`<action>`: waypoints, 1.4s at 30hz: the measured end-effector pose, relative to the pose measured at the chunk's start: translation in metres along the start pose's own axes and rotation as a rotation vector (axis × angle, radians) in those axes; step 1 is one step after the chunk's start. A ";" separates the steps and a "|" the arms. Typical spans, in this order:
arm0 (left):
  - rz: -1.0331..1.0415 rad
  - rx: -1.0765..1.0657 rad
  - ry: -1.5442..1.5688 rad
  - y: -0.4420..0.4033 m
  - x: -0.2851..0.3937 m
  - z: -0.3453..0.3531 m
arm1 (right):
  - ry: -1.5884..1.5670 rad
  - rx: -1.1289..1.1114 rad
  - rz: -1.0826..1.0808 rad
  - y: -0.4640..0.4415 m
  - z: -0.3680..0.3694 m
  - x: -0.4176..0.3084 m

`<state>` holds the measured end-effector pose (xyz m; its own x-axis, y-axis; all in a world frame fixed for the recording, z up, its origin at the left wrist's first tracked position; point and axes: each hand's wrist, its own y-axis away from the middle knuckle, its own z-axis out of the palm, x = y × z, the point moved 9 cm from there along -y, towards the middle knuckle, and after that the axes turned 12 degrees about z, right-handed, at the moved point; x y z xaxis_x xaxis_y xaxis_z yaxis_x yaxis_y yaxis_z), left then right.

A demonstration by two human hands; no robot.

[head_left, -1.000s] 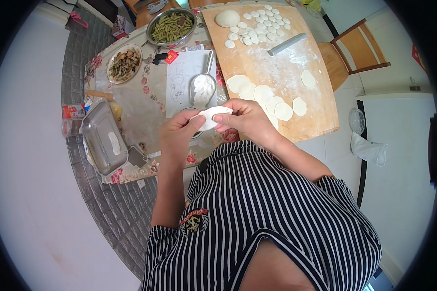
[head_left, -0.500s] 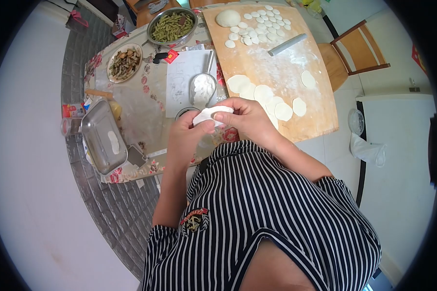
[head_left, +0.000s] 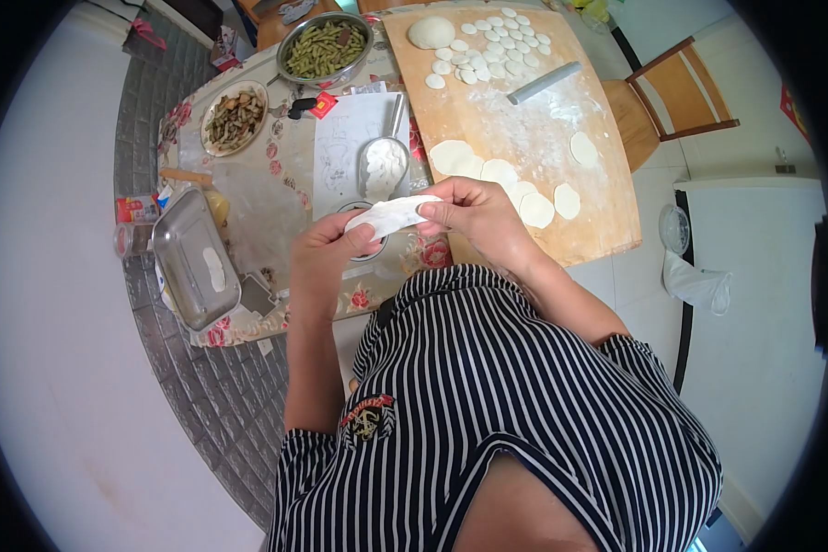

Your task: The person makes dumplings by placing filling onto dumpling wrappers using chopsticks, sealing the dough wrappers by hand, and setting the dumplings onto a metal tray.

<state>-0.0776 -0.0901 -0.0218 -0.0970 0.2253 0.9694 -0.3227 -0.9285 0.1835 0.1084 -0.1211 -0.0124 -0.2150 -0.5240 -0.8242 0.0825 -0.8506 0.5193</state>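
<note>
Between my two hands a folded dumpling (head_left: pixel 392 217) is stretched long, its white dough closed along the upper edge. My left hand (head_left: pixel 327 247) pinches its left end. At the right end my right hand (head_left: pixel 474 212) grips it between thumb and fingers. Beneath it, a dark-rimmed bowl (head_left: pixel 368 256) is mostly hidden. Close behind stands a metal ladle-like pan of white flour (head_left: pixel 384 166). Round flat dough wrappers (head_left: pixel 536 211) overlap on the near part of the wooden board (head_left: pixel 607 230). One finished long dumpling (head_left: pixel 214 270) lies in the metal tray (head_left: pixel 170 276) at left.
On the board are a dough ball (head_left: pixel 431 33), several small dough discs (head_left: pixel 497 51) and a grey rolling pin (head_left: pixel 544 83). A bowl of green pods (head_left: pixel 325 51) and a plate of cooked food (head_left: pixel 235 118) stand at the back left. A wooden chair (head_left: pixel 681 92) is at right.
My hands have moved apart, the left one further left. The dumpling between them now looks longer and straighter, and more of the bowl below shows.
</note>
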 end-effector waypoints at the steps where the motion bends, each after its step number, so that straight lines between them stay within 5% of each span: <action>1: 0.000 0.000 0.000 0.000 0.000 -0.001 | -0.010 -0.006 0.003 0.000 0.000 0.000; 10: -0.029 0.030 0.203 0.001 0.002 0.007 | -0.034 -0.015 0.039 -0.002 0.000 0.003; 18: 0.024 -0.083 -0.018 0.002 0.004 0.007 | 0.069 -0.177 -0.006 -0.001 0.020 0.004; 21: 0.085 -0.078 -0.172 0.003 0.015 0.015 | 0.106 -0.174 0.128 -0.001 0.026 0.013; 29: 0.019 -0.021 -0.074 0.001 0.007 0.011 | 0.169 -0.043 0.196 -0.003 0.018 0.021; 32: 0.050 -0.025 -0.106 0.000 0.013 0.014 | 0.113 -0.144 0.064 -0.003 0.032 0.012; 42: 0.063 -0.010 -0.090 -0.002 0.010 0.010 | 0.244 -0.143 0.131 -0.006 0.028 0.025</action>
<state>-0.0689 -0.0888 -0.0106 -0.0320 0.1390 0.9898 -0.3276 -0.9370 0.1210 0.0753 -0.1279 -0.0294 0.0449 -0.6095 -0.7915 0.2341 -0.7638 0.6015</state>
